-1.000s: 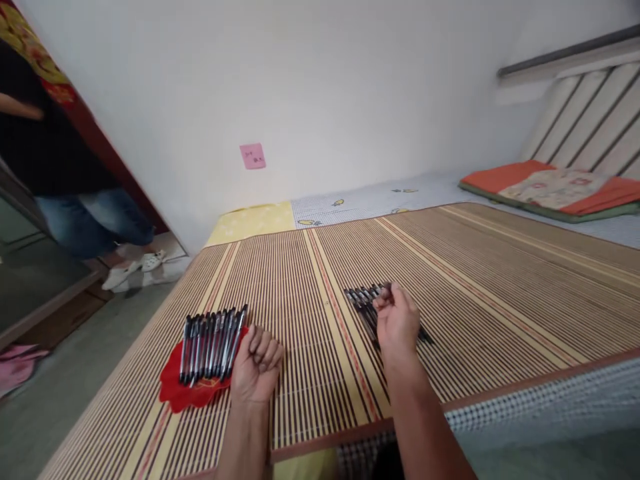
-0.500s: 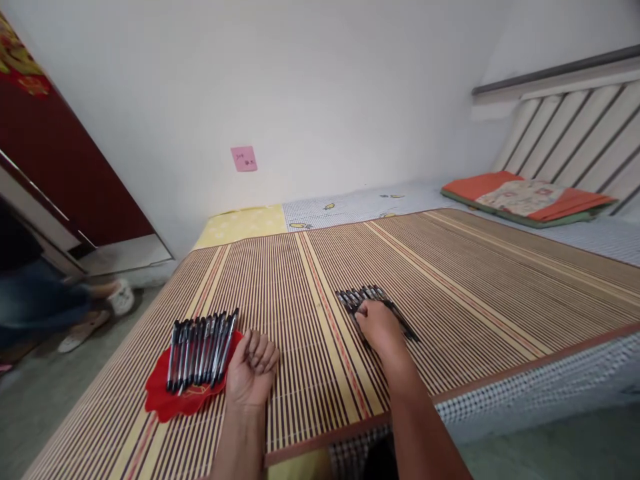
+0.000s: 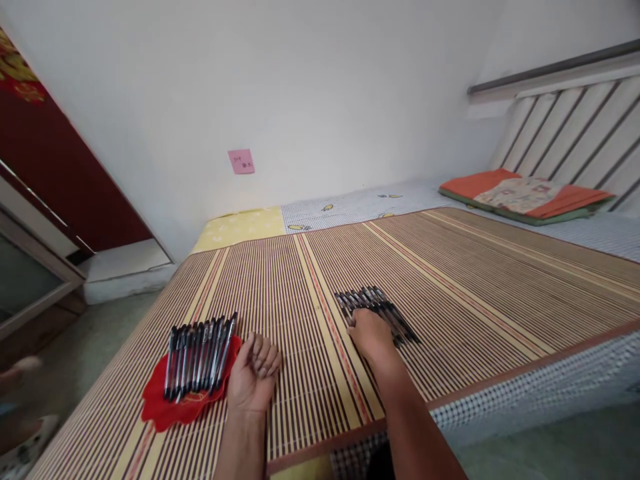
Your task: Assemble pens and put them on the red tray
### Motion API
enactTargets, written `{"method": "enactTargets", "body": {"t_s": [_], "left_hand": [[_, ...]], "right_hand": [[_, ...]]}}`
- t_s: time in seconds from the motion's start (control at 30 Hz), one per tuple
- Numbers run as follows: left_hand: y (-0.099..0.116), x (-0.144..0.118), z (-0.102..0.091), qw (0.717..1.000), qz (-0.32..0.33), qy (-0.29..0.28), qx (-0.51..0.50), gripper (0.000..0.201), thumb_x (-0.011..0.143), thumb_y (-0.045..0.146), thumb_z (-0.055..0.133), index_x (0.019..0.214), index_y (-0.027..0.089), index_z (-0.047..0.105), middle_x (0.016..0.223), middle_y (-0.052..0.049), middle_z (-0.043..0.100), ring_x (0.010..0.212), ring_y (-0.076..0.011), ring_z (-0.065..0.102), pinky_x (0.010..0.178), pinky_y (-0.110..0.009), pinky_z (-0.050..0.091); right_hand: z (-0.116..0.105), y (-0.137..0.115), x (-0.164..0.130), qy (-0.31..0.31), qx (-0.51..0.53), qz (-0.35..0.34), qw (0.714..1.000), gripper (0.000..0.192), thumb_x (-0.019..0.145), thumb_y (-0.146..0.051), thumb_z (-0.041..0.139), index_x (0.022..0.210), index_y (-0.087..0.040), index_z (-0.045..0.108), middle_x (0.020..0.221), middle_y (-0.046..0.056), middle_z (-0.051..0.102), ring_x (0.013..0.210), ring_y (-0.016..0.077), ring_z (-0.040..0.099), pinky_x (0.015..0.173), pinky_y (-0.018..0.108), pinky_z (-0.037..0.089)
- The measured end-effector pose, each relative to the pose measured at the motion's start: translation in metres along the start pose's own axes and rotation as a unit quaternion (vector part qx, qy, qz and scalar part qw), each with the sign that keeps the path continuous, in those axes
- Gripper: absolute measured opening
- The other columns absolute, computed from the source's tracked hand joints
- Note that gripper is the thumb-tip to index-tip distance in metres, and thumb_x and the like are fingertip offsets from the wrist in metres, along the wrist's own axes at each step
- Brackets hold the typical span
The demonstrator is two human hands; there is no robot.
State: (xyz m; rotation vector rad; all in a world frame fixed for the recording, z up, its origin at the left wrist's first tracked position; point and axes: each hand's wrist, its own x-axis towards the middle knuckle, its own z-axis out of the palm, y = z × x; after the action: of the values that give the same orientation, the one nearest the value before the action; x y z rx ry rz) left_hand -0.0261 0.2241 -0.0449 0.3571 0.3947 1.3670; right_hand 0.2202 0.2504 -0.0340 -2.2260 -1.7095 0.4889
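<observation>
A row of black pens lies side by side on a red cloth on the striped bamboo mat. My left hand rests on the mat just right of that cloth, fingers curled in with nothing visible in them. A second, looser pile of black pens lies further right. My right hand sits palm down on the near left end of that pile, its fingertips touching the pens; the hand hides whether it grips one.
The mat covers a bed whose front edge runs near my arms. A folded orange blanket lies by the slatted headboard. A pink note hangs on the wall. A person's foot shows on the floor at lower left.
My right hand came down from above the right pile, fingers pinched, and now rests on its near end. The person standing at the left has moved almost out of view. My left hand stayed put.
</observation>
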Motion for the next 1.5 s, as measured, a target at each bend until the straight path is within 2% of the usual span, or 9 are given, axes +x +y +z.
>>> {"method": "enactTargets", "body": {"t_s": [0.2,0.33,0.47,0.57,0.7,0.83,1.13,1.37,1.5], "left_hand": [[-0.009,0.002,0.001,0.991,-0.005,0.039,0.131,0.039,0.081,0.031,0.076,0.061,0.017,0.046,0.049,0.008,0.038,0.040,-0.0055,0.032,0.041,-0.020,0.025],[-0.026,0.003,0.001,0.931,0.013,0.089,0.353,0.037,0.072,0.045,0.082,0.080,0.014,0.066,0.062,0.002,0.060,0.047,-0.0064,0.043,0.043,-0.018,0.027],[-0.036,0.004,0.002,0.894,0.031,0.061,0.442,0.044,0.077,0.053,0.075,0.094,0.013,0.073,0.056,0.003,0.058,0.048,-0.0096,0.045,0.048,-0.021,0.033],[-0.035,0.006,0.002,0.879,0.086,0.076,0.462,0.045,0.077,0.054,0.073,0.095,0.013,0.076,0.073,-0.004,0.070,0.067,-0.0168,0.061,0.066,-0.026,0.047],[-0.030,0.005,0.002,0.843,0.122,0.106,0.513,0.045,0.079,0.054,0.071,0.097,0.013,0.077,0.083,-0.008,0.073,0.080,-0.0220,0.065,0.075,-0.030,0.050],[-0.032,0.000,0.006,0.874,0.082,0.096,0.470,0.049,0.083,0.056,0.066,0.106,0.014,0.074,0.076,-0.005,0.069,0.075,-0.0210,0.065,0.071,-0.030,0.050],[-0.039,-0.002,0.007,0.913,0.071,0.060,0.398,0.044,0.084,0.050,0.071,0.114,0.018,0.067,0.069,0.002,0.057,0.056,-0.0091,0.045,0.051,-0.019,0.036],[-0.042,-0.003,0.013,0.936,0.092,0.076,0.331,0.045,0.082,0.062,0.068,0.080,0.018,0.060,0.065,0.003,0.052,0.053,-0.0076,0.042,0.046,-0.018,0.032],[-0.040,-0.004,0.014,0.938,0.074,0.080,0.328,0.044,0.079,0.055,0.075,0.099,0.018,0.065,0.065,0.004,0.053,0.053,-0.0075,0.044,0.046,-0.017,0.031]], "right_hand": [[0.007,-0.007,-0.003,0.002,0.060,-0.019,0.998,0.013,0.078,-0.006,0.060,0.084,-0.009,0.072,0.091,0.023,0.075,0.091,0.0311,0.072,0.073,0.033,0.045],[0.021,-0.033,-0.009,-0.017,0.169,-0.077,0.982,0.007,0.078,-0.013,0.065,0.081,-0.013,0.071,0.083,0.010,0.076,0.078,0.0201,0.071,0.064,0.024,0.046],[0.043,-0.064,-0.020,-0.076,0.388,-0.149,0.906,0.007,0.074,-0.013,0.068,0.081,-0.014,0.069,0.072,0.002,0.072,0.066,0.0143,0.066,0.059,0.021,0.046],[0.047,-0.069,-0.024,-0.117,0.452,-0.183,0.865,0.009,0.070,-0.009,0.068,0.077,-0.015,0.069,0.067,0.000,0.069,0.063,0.0135,0.064,0.058,0.020,0.045],[0.025,-0.044,-0.015,0.005,0.301,-0.179,0.937,0.013,0.078,-0.010,0.064,0.084,-0.017,0.073,0.086,0.005,0.076,0.083,0.0168,0.069,0.073,0.023,0.046],[0.001,-0.009,-0.002,0.072,0.063,-0.025,0.995,0.020,0.089,-0.016,0.055,0.094,-0.016,0.075,0.096,0.013,0.076,0.089,0.0235,0.072,0.072,0.028,0.045],[0.003,0.000,0.004,0.013,-0.017,0.037,0.999,0.021,0.088,-0.019,0.058,0.096,-0.011,0.076,0.097,0.020,0.076,0.094,0.0254,0.073,0.076,0.027,0.045],[0.003,0.000,0.001,0.009,-0.023,0.015,1.000,0.021,0.088,-0.022,0.058,0.099,-0.014,0.074,0.102,0.019,0.077,0.098,0.0278,0.073,0.074,0.030,0.046],[0.009,-0.003,0.000,-0.004,-0.028,0.011,1.000,0.019,0.087,-0.019,0.060,0.095,-0.012,0.075,0.098,0.022,0.076,0.096,0.0303,0.073,0.075,0.032,0.046]]}}
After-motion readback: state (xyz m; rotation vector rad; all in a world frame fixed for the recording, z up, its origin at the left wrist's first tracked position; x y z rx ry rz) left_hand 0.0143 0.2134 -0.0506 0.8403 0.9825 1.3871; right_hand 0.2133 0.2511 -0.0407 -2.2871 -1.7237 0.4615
